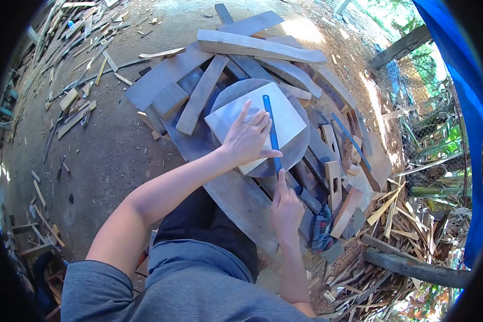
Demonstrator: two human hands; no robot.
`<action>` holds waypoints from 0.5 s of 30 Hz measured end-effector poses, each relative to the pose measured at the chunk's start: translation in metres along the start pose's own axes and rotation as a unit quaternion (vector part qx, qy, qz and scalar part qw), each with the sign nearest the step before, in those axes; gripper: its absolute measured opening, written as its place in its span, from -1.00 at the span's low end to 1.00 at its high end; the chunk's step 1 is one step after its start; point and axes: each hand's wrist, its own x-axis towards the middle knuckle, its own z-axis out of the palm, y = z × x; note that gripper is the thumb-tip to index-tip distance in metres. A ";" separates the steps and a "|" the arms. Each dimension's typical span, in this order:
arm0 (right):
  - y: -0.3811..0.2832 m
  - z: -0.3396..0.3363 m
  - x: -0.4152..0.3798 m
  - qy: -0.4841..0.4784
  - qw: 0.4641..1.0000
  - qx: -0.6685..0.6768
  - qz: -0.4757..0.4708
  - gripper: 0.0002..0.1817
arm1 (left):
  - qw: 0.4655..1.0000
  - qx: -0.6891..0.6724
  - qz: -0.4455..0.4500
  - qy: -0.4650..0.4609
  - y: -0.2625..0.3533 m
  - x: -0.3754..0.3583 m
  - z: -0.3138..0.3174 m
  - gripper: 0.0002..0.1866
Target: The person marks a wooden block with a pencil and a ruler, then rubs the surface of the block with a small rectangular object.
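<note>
A white square sheet or board [293,122] lies on a round, flat wooden disc [300,155]. Across the white piece runs a narrow dark-blue ruler [271,121], its lower end pointing toward my body. My left hand [247,137] is spread flat on the white piece, fingertips against the ruler's edge and thumb across its lower part; it presses rather than grips. At the ruler's lower end is my right hand [286,210], index finger stretched along it and the other fingers curled. Whatever those curled fingers may hold is hidden from me.
Wooden planks [260,45] and a wooden block [169,100] surround the disc on the work surface [236,198]. On the right are a long blue strip [352,141], slotted wood pieces [334,185] and a plaid cloth [322,228]. Wood scraps [78,115] litter the ground.
</note>
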 end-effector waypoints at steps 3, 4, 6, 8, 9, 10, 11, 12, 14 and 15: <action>0.008 0.000 0.015 0.016 1.000 -0.004 -0.012 -0.50 | 1.000 -0.011 -0.001 0.026 -0.005 0.011 0.018 0.01; 0.015 0.002 0.034 0.019 1.000 -0.005 0.007 -0.51 | 1.000 -0.015 -0.004 0.026 -0.008 0.029 0.023 -0.01; 0.021 -0.001 0.065 0.028 0.999 -0.010 0.020 -0.53 | 0.998 -0.027 -0.024 -0.043 -0.014 0.069 0.018 0.00; 0.020 -0.005 0.084 0.009 0.998 -0.010 0.055 -0.56 | 0.992 -0.037 -0.044 -0.114 -0.010 0.085 0.014 0.00; 0.022 -0.004 0.083 0.020 0.999 0.009 0.043 -0.57 | 0.990 -0.014 -0.050 -0.128 -0.006 0.087 0.016 0.01; 0.023 0.000 0.076 0.020 0.999 0.007 0.041 -0.57 | 0.988 0.008 -0.055 -0.143 -0.004 0.088 0.013 0.03; 0.023 0.004 0.065 0.025 0.999 -0.014 0.017 -0.54 | 0.989 0.010 -0.057 -0.139 -0.003 0.084 0.010 0.03; 0.022 0.008 0.054 0.029 0.999 -0.033 -0.007 -0.51 | 0.990 0.017 -0.037 -0.132 0.001 0.071 0.003 0.05; 0.019 0.012 0.015 0.038 0.999 -0.023 -0.020 -0.51 | 0.991 0.024 -0.021 -0.132 0.013 0.038 -0.002 0.06; 0.017 0.011 0.007 0.050 0.998 -0.016 -0.029 -0.50 | 0.995 0.026 -0.004 -0.097 0.018 0.023 -0.002 0.07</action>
